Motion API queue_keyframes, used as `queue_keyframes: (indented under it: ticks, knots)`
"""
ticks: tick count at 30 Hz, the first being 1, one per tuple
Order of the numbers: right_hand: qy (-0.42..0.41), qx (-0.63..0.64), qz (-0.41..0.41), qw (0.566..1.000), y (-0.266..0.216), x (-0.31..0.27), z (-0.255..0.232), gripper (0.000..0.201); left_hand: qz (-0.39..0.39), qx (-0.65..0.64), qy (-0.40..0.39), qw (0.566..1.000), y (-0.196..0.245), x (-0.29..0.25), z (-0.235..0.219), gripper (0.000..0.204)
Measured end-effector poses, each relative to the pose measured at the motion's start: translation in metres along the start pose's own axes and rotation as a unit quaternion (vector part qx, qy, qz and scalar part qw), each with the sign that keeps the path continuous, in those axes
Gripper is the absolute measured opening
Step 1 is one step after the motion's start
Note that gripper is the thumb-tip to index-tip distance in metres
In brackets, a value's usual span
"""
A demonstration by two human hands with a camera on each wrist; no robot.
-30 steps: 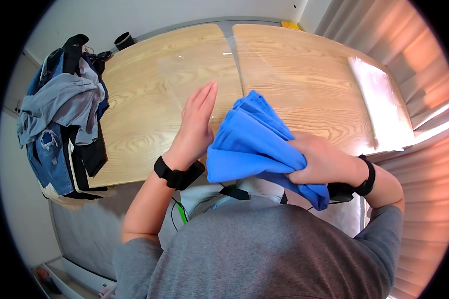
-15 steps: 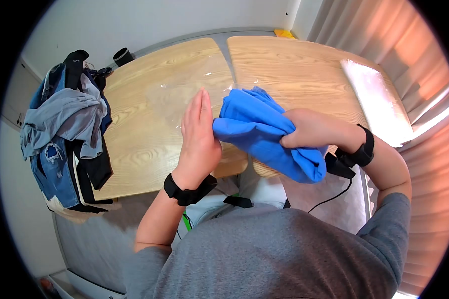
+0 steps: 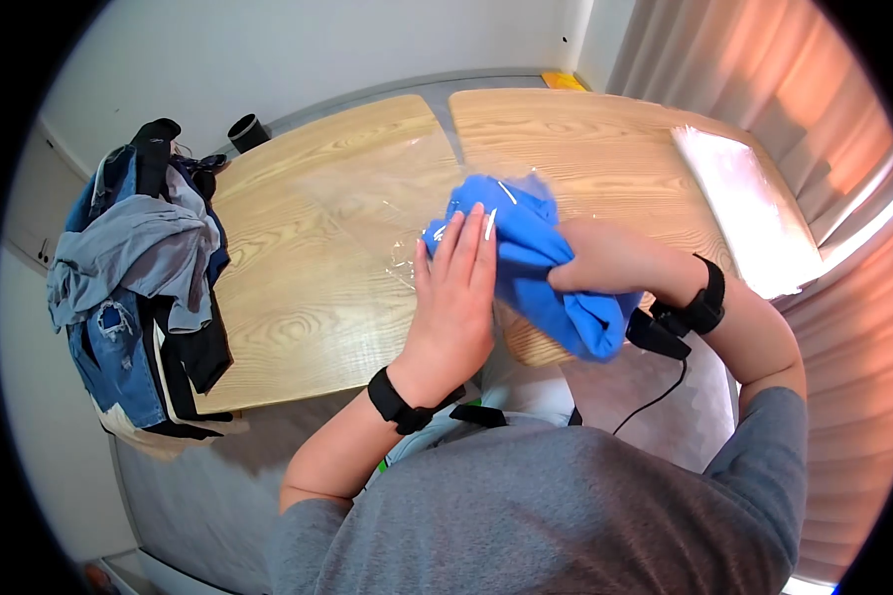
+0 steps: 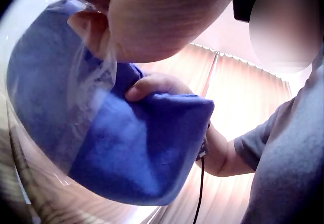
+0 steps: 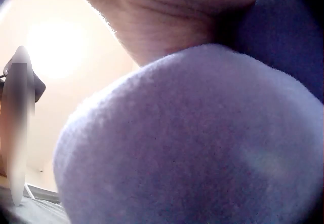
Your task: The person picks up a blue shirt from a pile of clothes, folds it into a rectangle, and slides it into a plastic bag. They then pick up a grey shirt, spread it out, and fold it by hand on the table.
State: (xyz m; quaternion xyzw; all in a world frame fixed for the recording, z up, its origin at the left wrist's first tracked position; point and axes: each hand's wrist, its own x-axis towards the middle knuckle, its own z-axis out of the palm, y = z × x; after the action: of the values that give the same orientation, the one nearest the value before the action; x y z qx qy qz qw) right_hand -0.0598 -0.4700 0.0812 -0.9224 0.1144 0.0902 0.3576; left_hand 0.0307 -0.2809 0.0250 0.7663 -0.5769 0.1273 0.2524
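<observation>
My right hand grips the folded blue garment near its middle, thumb on top. A clear plastic bag covers the garment's far end in the left wrist view, its edge crossing the cloth. Beside that end, my left hand lies with fingers straight and together, against the bag and cloth. In the left wrist view the left thumb shows by the plastic's edge. The garment's near end, thick and rounded, fills much of the right wrist view below the palm.
Clothes, including ripped jeans, are heaped at the table's left end. A stack of clear plastic bags lies on the right. Two wooden tabletops stand with a gap between them. A black cup-like bin is behind the left one.
The left hand has moved right, from apart to against the garment's far end. The blue garment has shifted forward, and its far end has gone into the clear bag. The right hand keeps its grip.
</observation>
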Motion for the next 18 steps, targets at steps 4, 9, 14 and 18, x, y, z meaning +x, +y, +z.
queue_keyframes:
  ticks: [4,9,14,18]
  knots:
    - [-0.027,0.022,0.080,0.996,0.004,0.005,0.002,0.030,0.030,0.020,-0.012,0.999,0.009,0.003,-0.002,0.068]
    - [0.031,0.067,0.058,0.996,0.014,0.019,0.009,0.030,0.067,0.014,-0.010,0.998,0.016,0.011,-0.001,0.065]
    - [0.113,0.121,-0.070,0.984,0.008,0.017,0.019,0.030,0.092,0.009,-0.017,0.996,0.014,0.010,-0.003,0.063]
    - [0.093,0.319,-0.041,0.942,0.016,0.020,0.031,0.023,0.143,-0.044,-0.017,0.989,0.016,0.013,-0.008,0.071]
